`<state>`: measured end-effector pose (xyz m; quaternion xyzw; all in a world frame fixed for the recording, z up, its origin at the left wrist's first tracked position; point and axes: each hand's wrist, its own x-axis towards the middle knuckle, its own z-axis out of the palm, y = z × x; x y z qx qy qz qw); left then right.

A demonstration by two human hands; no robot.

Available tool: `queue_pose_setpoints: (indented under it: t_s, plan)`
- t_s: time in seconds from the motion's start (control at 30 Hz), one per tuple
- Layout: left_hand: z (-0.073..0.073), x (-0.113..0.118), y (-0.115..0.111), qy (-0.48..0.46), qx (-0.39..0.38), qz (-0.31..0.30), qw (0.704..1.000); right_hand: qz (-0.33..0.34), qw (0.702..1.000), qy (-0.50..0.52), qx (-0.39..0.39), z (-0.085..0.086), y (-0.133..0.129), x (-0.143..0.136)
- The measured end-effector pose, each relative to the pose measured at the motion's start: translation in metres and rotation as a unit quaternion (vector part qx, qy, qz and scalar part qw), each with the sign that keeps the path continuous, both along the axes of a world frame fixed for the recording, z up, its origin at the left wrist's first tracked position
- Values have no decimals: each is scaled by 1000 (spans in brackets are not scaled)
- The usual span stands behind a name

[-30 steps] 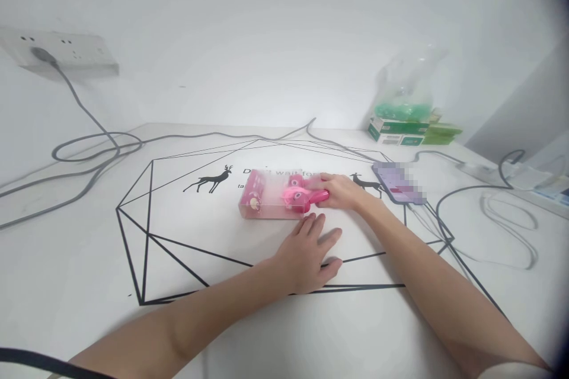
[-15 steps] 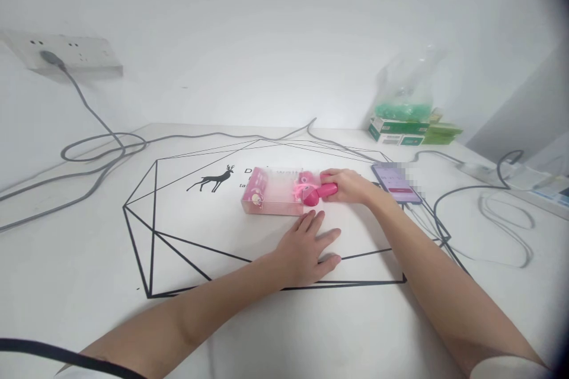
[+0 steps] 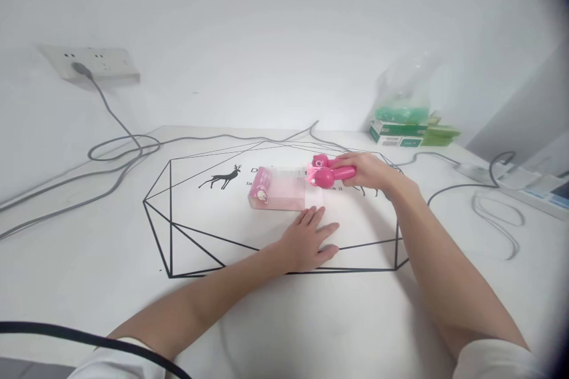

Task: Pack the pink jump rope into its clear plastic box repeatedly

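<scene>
My right hand (image 3: 362, 170) is closed around a pair of pink cartoon-headed handles (image 3: 325, 176), with their round ends pointing left and a lighter pink part between them. They are held just off the right end of a clear-and-pink plastic box (image 3: 284, 192), which lies on its side with a cartoon print at its left end. Below the box's right corner, my left hand (image 3: 306, 243) lies flat on the table, its fingers spread and the fingertips close to the box edge. Nothing is in it.
The white table (image 3: 249, 308) has a printed deer (image 3: 221, 177) and black lines. Grey cables (image 3: 226, 137) run along the back from a wall socket (image 3: 100, 65). At the back right stand green-and-white boxes (image 3: 397, 132) under a clear bag (image 3: 406, 92). A power strip (image 3: 484, 174) lies right.
My right hand has drawn the pink handles to the right and up, out from the box's end. The phone is now hidden behind my right arm. My left hand stays flat.
</scene>
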<state>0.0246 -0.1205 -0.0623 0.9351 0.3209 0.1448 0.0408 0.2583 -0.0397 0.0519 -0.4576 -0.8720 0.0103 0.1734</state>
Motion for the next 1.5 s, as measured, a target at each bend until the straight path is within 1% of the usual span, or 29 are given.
queue_pose_setpoints:
  t_s: [0.2,0.33,0.43,0.53,0.6,0.67,0.73,0.77,0.8,0.83,0.87,0.93,1.0,1.07,1.13,1.23,1.33,1.4,1.5]
  plan:
    - [6,0,-4,7,50,-37,998,-3,999,26,35,17,-16,2]
    - [12,-2,-16,17,65,-55,996,-9,997,30,64,23,-22,0]
    - [22,-8,-29,40,74,-71,994,-2,996,37,80,24,-24,-2]
    - [40,-18,-35,54,120,-93,987,-4,995,44,90,23,-21,-3]
    - [55,-27,-28,29,157,-84,984,-4,994,52,98,21,-19,-3]
    - [72,-36,-13,-22,187,-67,980,1,992,63,107,20,-17,-4]
    - [86,-41,7,-120,193,-38,973,-3,990,79,118,19,-15,-7]
    - [91,-42,17,-176,183,-5,967,-7,989,87,122,19,-15,-9]
    - [95,-41,27,-240,163,41,956,-11,987,94,127,18,-15,-12]
    - [98,-38,35,-303,126,82,941,-17,986,100,132,17,-15,-15]
    - [100,-33,42,-361,77,103,924,-17,985,101,136,15,-15,-19]
    - [100,-21,52,-458,-34,114,881,-30,983,103,149,11,-15,-28]
    - [97,-7,59,-514,-152,109,837,-47,980,104,165,6,-14,-37]
    - [92,4,65,-552,-216,103,799,-62,978,104,169,0,-13,-45]
    - [85,10,72,-583,-228,117,771,-80,977,95,171,-6,-11,-51]
    - [78,11,81,-613,-238,117,744,-86,980,85,157,-14,-8,-57]
    - [75,7,87,-635,-258,111,720,-80,983,78,146,-20,-4,-60]
    - [74,5,89,-654,-269,110,698,-75,983,71,150,-24,-2,-62]
    - [72,3,91,-676,-292,86,671,-52,983,96,149,-32,1,-64]
